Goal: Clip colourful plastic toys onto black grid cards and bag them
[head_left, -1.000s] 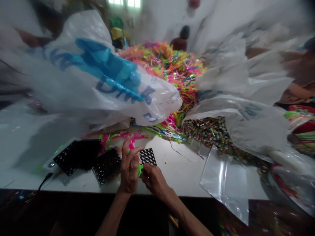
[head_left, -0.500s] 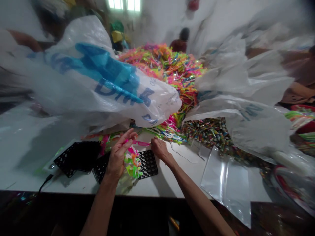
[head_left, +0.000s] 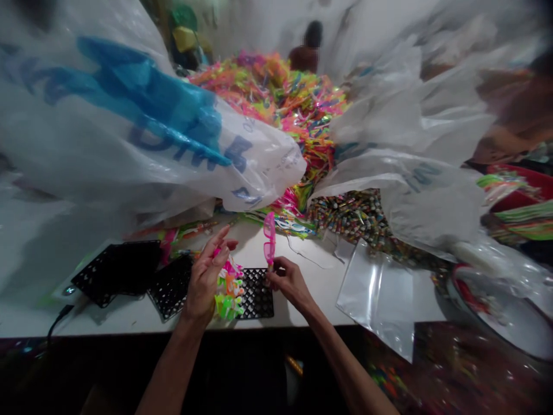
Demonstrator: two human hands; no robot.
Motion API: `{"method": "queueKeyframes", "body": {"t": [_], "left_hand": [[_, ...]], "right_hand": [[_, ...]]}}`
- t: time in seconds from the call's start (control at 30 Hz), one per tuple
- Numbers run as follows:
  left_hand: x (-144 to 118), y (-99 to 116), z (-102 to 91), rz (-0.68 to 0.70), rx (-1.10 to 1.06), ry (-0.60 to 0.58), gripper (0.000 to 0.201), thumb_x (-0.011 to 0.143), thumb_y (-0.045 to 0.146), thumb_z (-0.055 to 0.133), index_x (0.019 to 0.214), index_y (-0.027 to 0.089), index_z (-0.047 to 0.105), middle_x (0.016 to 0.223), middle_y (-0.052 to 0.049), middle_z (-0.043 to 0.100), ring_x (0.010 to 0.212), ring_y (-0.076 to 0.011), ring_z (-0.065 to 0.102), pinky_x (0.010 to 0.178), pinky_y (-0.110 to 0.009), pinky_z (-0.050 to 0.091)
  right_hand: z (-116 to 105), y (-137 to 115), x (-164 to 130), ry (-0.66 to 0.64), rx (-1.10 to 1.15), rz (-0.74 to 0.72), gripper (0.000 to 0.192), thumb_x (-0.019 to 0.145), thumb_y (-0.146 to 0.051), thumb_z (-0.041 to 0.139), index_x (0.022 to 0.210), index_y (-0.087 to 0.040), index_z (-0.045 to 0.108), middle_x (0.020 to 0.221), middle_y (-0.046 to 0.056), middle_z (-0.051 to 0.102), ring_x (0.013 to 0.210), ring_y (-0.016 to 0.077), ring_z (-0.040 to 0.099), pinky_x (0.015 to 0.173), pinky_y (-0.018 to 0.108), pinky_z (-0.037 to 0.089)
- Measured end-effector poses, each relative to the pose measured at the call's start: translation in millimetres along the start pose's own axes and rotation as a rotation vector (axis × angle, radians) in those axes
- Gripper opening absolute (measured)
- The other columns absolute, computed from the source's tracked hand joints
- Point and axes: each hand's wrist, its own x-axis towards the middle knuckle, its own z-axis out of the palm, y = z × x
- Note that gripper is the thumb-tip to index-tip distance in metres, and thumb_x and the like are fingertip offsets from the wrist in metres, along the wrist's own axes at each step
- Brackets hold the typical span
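Note:
My right hand [head_left: 290, 282] pinches a pink plastic toy [head_left: 269, 240] by its lower end and holds it upright above a black grid tray [head_left: 256, 293]. My left hand [head_left: 206, 280] is just left of it, fingers spread, holding a bunch of pink, green and orange plastic pieces [head_left: 228, 286] in a clear wrap over the tray's left edge. Both hands are near the front edge of the white table [head_left: 311, 294].
Two more black grid trays [head_left: 116, 272] lie to the left. A big white and blue plastic sack [head_left: 142, 127] hangs over the table; behind it lies a heap of bright toys [head_left: 276, 98]. Clear bags [head_left: 375, 294] lie right. Other people sit across and at right.
My right hand has drawn back from the heap with the pink toy and raised it over the tray. My left hand has stayed by the tray with its bunch.

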Motion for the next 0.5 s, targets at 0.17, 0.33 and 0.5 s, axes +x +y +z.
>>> {"method": "queueKeyframes", "body": {"t": [0.17,0.33,0.5], "left_hand": [[4,-4,1.0,0.019,0.050,-0.030,0.053,0.081,0.044,0.058,0.130,0.024,0.050,0.119,-0.008,0.061,0.105,-0.0184,0.058,0.087,-0.028,0.044],[1,-7,1.7,0.057,0.116,-0.043,0.049,0.085,0.045,0.053,0.129,0.023,0.051,0.119,-0.007,0.061,0.113,-0.0202,0.054,0.098,-0.032,0.040],[0,-6,9.5,0.113,0.190,-0.073,0.044,0.086,0.042,0.051,0.125,0.021,0.055,0.117,-0.007,0.062,0.117,-0.0206,0.051,0.104,-0.033,0.035]], "right_hand": [[20,-1,25,-0.017,-0.120,-0.172,0.004,0.071,-0.020,0.051,0.075,-0.019,0.051,0.065,-0.002,0.058,0.061,0.0121,0.054,0.057,0.021,0.040],[24,5,24,0.047,-0.486,-0.303,0.003,0.076,-0.016,0.048,0.075,-0.019,0.049,0.064,-0.001,0.056,0.059,0.0123,0.050,0.055,0.021,0.034],[35,8,13,0.031,-0.874,-0.376,0.015,0.081,-0.011,0.043,0.084,-0.015,0.056,0.083,0.007,0.063,0.066,0.0141,0.054,0.057,0.024,0.031]]}}
